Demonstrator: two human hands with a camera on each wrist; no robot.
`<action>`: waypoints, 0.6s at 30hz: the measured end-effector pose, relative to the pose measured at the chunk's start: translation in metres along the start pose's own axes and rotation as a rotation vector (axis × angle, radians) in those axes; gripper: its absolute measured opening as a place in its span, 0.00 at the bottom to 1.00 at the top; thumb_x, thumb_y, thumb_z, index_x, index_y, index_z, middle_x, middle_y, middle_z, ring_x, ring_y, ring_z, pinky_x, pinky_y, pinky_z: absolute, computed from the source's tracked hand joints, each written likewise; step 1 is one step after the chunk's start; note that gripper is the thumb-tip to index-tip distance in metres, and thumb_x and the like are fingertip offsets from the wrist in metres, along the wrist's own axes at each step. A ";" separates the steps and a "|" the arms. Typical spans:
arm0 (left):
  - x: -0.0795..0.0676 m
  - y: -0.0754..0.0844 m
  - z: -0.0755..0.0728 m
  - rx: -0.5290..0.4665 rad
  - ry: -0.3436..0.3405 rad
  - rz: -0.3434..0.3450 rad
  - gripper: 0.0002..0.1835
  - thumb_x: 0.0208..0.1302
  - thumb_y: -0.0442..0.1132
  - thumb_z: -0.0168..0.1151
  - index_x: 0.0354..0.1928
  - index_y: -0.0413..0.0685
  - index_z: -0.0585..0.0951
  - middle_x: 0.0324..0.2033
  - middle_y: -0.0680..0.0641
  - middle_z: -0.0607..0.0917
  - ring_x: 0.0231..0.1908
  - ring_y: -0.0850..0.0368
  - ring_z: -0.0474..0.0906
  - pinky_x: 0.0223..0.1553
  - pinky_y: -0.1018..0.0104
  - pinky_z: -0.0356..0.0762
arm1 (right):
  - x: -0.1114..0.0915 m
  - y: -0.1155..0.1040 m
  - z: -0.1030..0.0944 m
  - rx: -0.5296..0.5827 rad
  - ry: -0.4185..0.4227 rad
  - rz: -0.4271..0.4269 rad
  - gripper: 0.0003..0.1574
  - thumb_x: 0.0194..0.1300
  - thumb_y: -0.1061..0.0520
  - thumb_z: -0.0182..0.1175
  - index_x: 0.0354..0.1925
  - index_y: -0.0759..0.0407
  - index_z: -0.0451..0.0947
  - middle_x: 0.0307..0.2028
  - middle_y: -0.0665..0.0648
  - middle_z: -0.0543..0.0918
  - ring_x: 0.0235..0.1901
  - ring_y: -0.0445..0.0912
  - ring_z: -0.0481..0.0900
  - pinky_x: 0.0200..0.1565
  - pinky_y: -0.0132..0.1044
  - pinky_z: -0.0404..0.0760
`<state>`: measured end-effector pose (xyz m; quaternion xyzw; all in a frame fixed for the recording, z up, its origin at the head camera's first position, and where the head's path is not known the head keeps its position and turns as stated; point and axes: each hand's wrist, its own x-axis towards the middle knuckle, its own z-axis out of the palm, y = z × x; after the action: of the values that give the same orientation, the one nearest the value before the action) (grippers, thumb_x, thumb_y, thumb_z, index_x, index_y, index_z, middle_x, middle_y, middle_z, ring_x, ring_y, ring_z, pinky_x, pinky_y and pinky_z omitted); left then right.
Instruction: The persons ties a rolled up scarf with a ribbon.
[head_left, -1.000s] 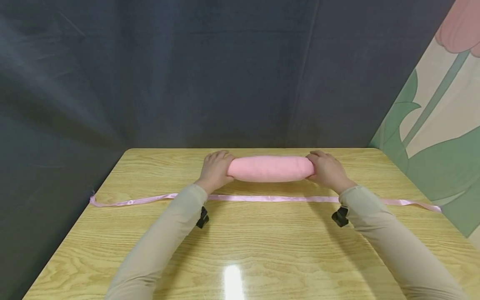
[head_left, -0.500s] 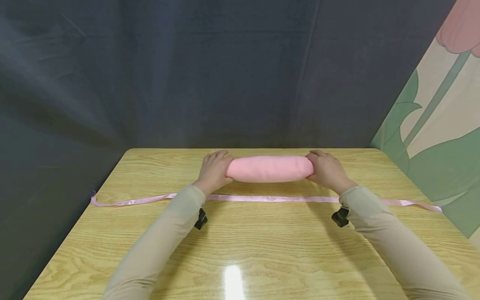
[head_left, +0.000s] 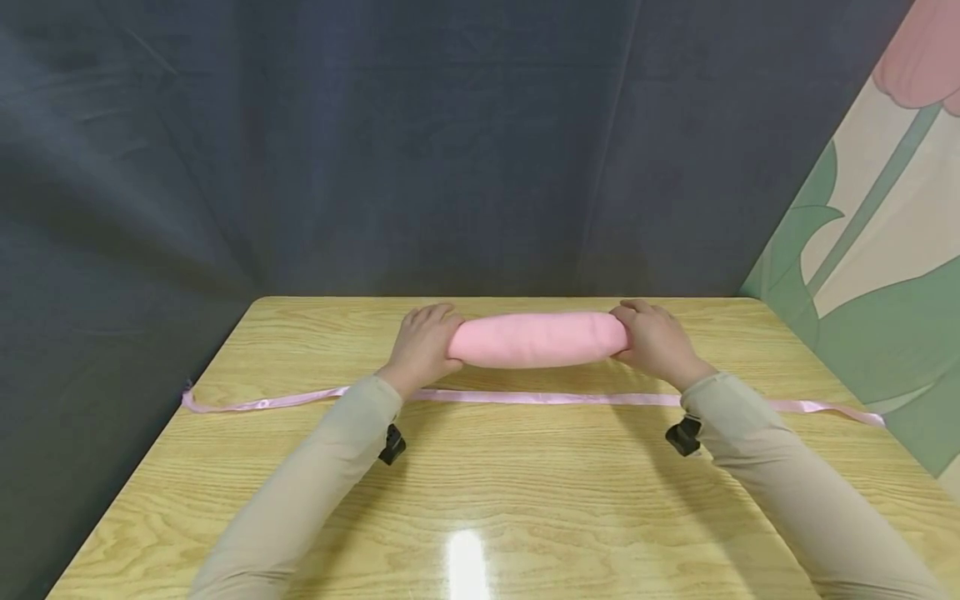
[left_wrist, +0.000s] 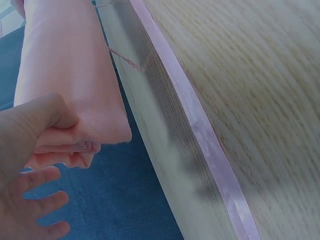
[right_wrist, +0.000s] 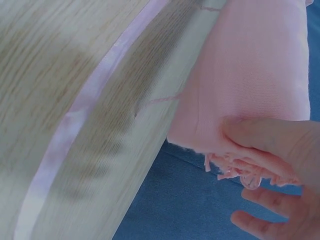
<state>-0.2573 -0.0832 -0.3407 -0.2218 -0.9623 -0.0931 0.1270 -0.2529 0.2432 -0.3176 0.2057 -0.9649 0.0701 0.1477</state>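
A rolled pink scarf [head_left: 538,340] is held level above the far part of the table. My left hand [head_left: 422,348] grips its left end. At the opposite end my right hand [head_left: 658,343] grips it the same way. In the left wrist view the thumb presses on the folded scarf [left_wrist: 75,75], with the other fingers beneath and partly spread. Fringe threads hang from the scarf's end [right_wrist: 255,70] in the right wrist view, by the thumb and lower fingers. On the near side, a lilac satin ribbon [head_left: 540,397] lies stretched across the table, passing beneath both forearms.
The wood-grain table [head_left: 495,475] ends at a dark blue cloth backdrop [head_left: 450,150]. At right stands a panel with a flower pattern [head_left: 892,350]. A small black wrist camera [head_left: 684,435] hangs below the right cuff, and another [head_left: 392,444] below the left.
My left hand has shifted slightly left and toward me, tilting that end of the scarf a little lower. The right hand and the ribbon stay almost where they were.
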 end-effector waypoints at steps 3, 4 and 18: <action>-0.002 0.000 -0.002 -0.001 0.001 0.001 0.31 0.46 0.45 0.72 0.55 0.49 0.75 0.62 0.41 0.72 0.63 0.42 0.66 0.66 0.43 0.57 | 0.000 0.000 -0.001 -0.001 -0.004 -0.002 0.30 0.41 0.60 0.72 0.45 0.67 0.77 0.50 0.74 0.77 0.48 0.69 0.75 0.50 0.64 0.71; -0.002 0.000 -0.003 -0.004 0.001 0.000 0.31 0.46 0.45 0.72 0.55 0.49 0.75 0.62 0.41 0.72 0.63 0.42 0.66 0.66 0.43 0.57 | 0.000 0.000 -0.001 -0.002 -0.005 -0.002 0.30 0.41 0.60 0.72 0.46 0.66 0.77 0.50 0.74 0.76 0.48 0.70 0.75 0.49 0.64 0.71; -0.010 -0.002 -0.007 -0.021 0.037 0.015 0.30 0.44 0.44 0.73 0.52 0.48 0.76 0.60 0.42 0.74 0.63 0.44 0.67 0.65 0.44 0.59 | 0.002 -0.003 -0.004 -0.001 -0.025 0.005 0.31 0.43 0.59 0.72 0.47 0.66 0.76 0.53 0.74 0.75 0.51 0.70 0.73 0.51 0.66 0.69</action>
<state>-0.2477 -0.0905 -0.3372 -0.2285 -0.9570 -0.1065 0.1433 -0.2527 0.2402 -0.3131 0.2041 -0.9672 0.0677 0.1356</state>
